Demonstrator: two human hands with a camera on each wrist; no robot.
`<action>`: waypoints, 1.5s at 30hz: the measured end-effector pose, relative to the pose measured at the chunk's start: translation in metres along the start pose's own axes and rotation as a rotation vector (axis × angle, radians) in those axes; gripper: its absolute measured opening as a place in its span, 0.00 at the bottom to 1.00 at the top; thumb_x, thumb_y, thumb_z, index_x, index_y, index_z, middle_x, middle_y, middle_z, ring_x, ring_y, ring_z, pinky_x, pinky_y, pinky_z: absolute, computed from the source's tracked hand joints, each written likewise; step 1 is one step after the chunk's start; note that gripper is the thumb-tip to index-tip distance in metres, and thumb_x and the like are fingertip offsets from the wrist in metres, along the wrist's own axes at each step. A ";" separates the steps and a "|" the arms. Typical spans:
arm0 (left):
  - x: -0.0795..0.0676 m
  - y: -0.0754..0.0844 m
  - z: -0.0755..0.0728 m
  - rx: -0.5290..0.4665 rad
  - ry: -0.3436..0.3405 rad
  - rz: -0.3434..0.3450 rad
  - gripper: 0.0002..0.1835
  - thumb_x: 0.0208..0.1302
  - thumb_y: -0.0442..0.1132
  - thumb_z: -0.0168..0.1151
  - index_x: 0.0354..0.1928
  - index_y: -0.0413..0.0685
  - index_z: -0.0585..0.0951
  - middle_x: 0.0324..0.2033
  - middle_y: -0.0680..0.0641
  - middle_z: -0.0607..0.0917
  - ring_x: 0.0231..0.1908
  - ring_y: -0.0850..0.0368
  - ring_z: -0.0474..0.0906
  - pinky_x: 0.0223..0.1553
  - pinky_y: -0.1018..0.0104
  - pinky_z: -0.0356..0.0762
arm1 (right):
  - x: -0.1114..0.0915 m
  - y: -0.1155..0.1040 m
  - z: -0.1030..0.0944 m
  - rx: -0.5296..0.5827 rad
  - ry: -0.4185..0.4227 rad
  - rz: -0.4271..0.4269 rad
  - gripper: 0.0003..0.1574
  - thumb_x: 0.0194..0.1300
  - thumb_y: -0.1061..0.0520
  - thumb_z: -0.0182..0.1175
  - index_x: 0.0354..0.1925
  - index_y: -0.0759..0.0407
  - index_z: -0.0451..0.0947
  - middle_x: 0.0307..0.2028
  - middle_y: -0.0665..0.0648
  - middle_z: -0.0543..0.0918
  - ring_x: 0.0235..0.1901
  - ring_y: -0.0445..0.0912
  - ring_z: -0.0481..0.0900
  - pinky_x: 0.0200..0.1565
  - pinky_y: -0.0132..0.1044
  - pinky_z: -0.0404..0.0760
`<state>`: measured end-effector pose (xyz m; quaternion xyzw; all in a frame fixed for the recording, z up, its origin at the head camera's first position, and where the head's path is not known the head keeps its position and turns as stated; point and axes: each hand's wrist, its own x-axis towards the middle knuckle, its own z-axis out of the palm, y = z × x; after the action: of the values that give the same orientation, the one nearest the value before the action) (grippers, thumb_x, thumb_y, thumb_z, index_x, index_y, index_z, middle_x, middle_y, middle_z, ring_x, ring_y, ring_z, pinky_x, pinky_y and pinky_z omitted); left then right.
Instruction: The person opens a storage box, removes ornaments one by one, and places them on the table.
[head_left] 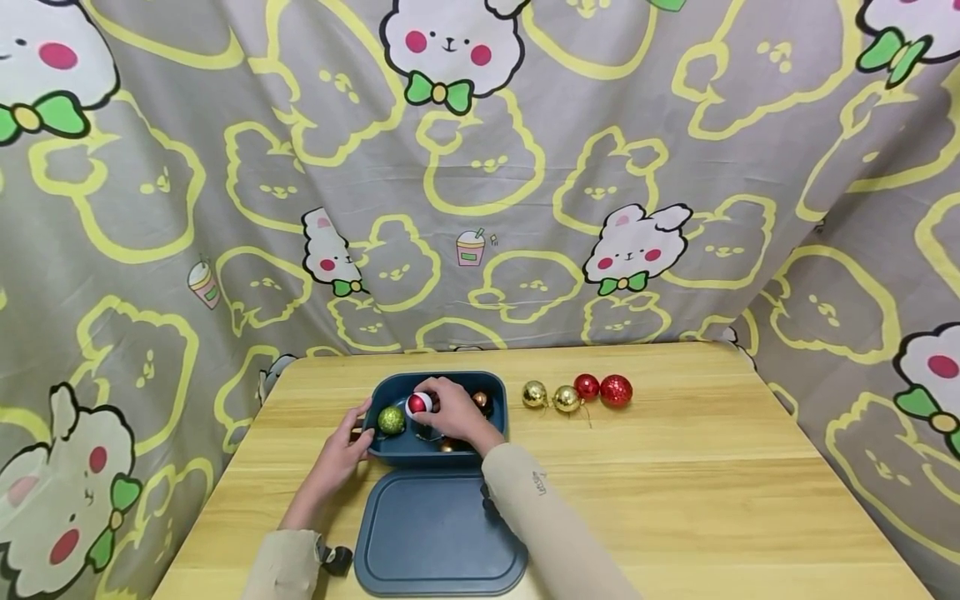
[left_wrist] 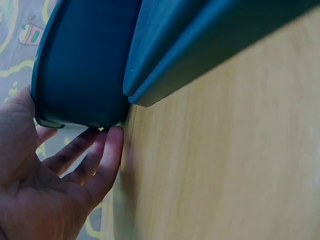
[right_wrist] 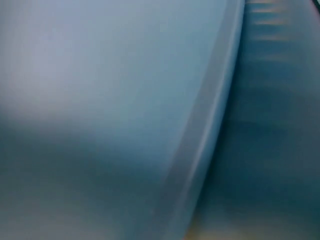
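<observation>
A blue storage box [head_left: 495, 387] stands on the table. Inside it lie a glittery green bauble [head_left: 391, 421] at the left and copper-coloured baubles [head_left: 480, 400] towards the right. My right hand [head_left: 452, 408] reaches in over the front rim and pinches a red-and-white bauble [head_left: 417, 404]. My left hand [head_left: 351, 442] rests against the box's left end; in the left wrist view its fairly straight, spread fingers [left_wrist: 107, 165] touch the outer wall. The right hand is out of sight in the right wrist view, where the blurred blue lid and box fill the picture.
A flat blue lid [head_left: 442, 533] lies in front of the box, under the right forearm. To the right of the box sit two gold baubles [head_left: 534, 394] and two red baubles [head_left: 617, 391]. A patterned curtain [head_left: 465, 183] hangs behind the wooden table [head_left: 675, 500].
</observation>
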<state>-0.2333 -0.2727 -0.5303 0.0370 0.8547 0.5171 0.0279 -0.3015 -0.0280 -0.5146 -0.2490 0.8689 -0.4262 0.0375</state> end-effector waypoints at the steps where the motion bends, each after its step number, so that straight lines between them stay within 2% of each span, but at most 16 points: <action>1: 0.002 -0.004 0.001 -0.001 0.003 0.005 0.31 0.81 0.35 0.50 0.82 0.52 0.58 0.64 0.28 0.73 0.57 0.39 0.77 0.45 0.66 0.87 | -0.001 -0.001 -0.002 0.004 -0.002 -0.002 0.24 0.68 0.51 0.71 0.60 0.52 0.80 0.50 0.54 0.81 0.44 0.42 0.80 0.48 0.32 0.82; 10: 0.001 -0.001 0.002 -0.009 0.012 0.021 0.30 0.81 0.34 0.50 0.81 0.52 0.60 0.62 0.29 0.74 0.54 0.40 0.78 0.45 0.65 0.87 | -0.007 -0.008 -0.027 0.047 -0.011 -0.027 0.24 0.69 0.53 0.70 0.61 0.54 0.79 0.56 0.56 0.81 0.50 0.46 0.82 0.52 0.36 0.84; 23: 0.002 -0.004 0.001 0.014 0.016 0.016 0.31 0.80 0.34 0.51 0.81 0.53 0.60 0.61 0.29 0.75 0.55 0.40 0.79 0.46 0.66 0.86 | -0.024 -0.001 -0.057 0.095 0.036 -0.049 0.24 0.68 0.54 0.71 0.60 0.54 0.80 0.54 0.55 0.82 0.49 0.45 0.83 0.52 0.38 0.84; 30: 0.001 -0.004 0.001 0.006 0.019 0.022 0.31 0.80 0.34 0.51 0.81 0.51 0.60 0.59 0.28 0.75 0.53 0.40 0.79 0.45 0.67 0.86 | -0.031 0.006 -0.075 0.081 0.063 -0.044 0.24 0.68 0.54 0.71 0.60 0.55 0.80 0.54 0.56 0.82 0.48 0.46 0.84 0.51 0.37 0.86; 35: 0.001 -0.002 0.001 0.010 0.013 0.029 0.31 0.80 0.35 0.50 0.81 0.49 0.60 0.60 0.27 0.75 0.54 0.38 0.79 0.45 0.68 0.86 | -0.040 0.013 -0.092 0.081 0.099 -0.031 0.25 0.67 0.56 0.72 0.60 0.56 0.80 0.55 0.58 0.82 0.49 0.50 0.85 0.52 0.42 0.86; 45: 0.002 -0.002 -0.002 0.033 0.003 0.023 0.31 0.81 0.35 0.49 0.81 0.51 0.59 0.62 0.28 0.74 0.55 0.39 0.79 0.45 0.68 0.86 | -0.060 0.038 -0.132 0.053 0.170 0.028 0.27 0.66 0.56 0.73 0.62 0.58 0.80 0.54 0.59 0.83 0.51 0.53 0.85 0.55 0.46 0.85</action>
<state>-0.2352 -0.2749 -0.5315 0.0462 0.8627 0.5032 0.0200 -0.3009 0.1149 -0.4690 -0.1985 0.8608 -0.4680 -0.0239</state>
